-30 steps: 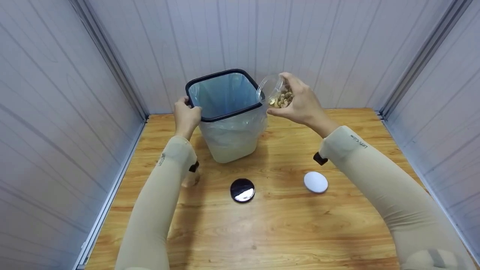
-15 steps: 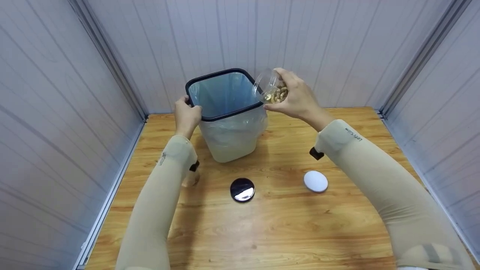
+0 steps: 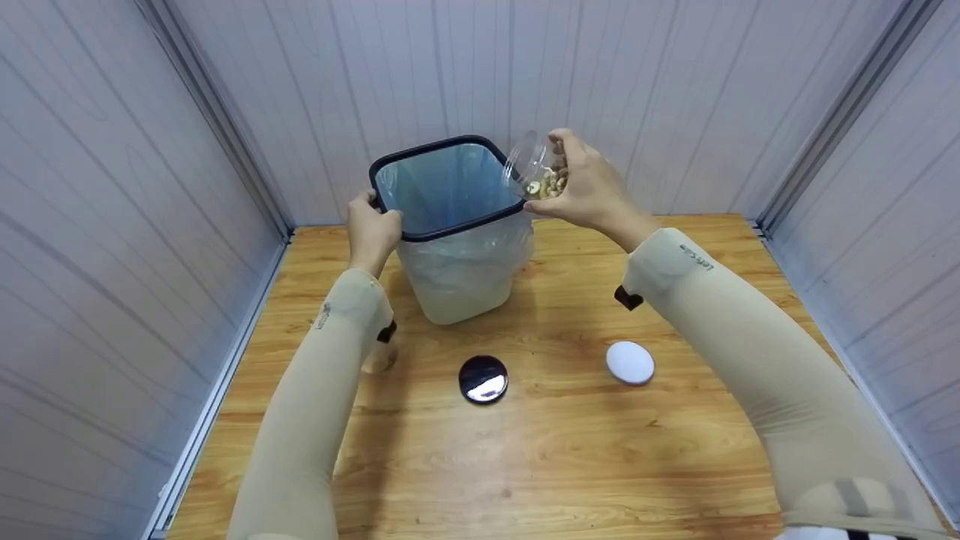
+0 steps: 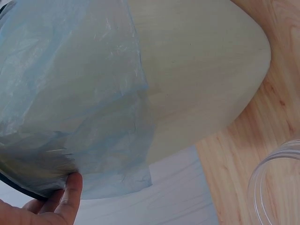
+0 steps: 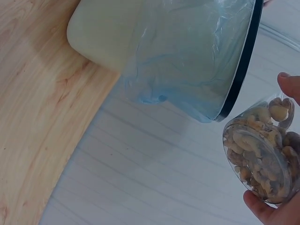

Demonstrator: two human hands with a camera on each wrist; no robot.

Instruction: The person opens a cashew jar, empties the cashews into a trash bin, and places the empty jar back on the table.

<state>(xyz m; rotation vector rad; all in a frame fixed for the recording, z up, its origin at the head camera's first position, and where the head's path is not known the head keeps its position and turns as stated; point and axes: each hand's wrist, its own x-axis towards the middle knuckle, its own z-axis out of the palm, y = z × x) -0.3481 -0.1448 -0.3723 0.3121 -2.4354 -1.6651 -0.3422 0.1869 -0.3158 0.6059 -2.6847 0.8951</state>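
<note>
My left hand point(image 3: 373, 236) grips the black rim point(image 3: 457, 229) of a pale trash bin point(image 3: 461, 300) at its left front corner. A bluish plastic liner point(image 3: 450, 180) covers the bin's inside and folds over its outside. At the bin's right side, my right hand point(image 3: 594, 187) holds a clear plastic jar point(image 5: 258, 154) between thumb and fingers. The jar is tilted, its mouth toward the bin's opening and close to the right rim. Tan, nut-like pieces point(image 3: 546, 185) lie inside the jar. The bottom of the bin's inside is hidden.
On the wooden table point(image 3: 525, 465) lie a dark round lid point(image 3: 483, 379) in the middle and a white round lid point(image 3: 630, 362) to the right. A second clear jar point(image 4: 262, 192) stands beneath my left wrist. Pale panel walls point(image 3: 480, 67) enclose the table.
My right hand has moved the jar a little left and up, nearer the bin's opening, and tipped it slightly further. The left hand stays on the rim.
</note>
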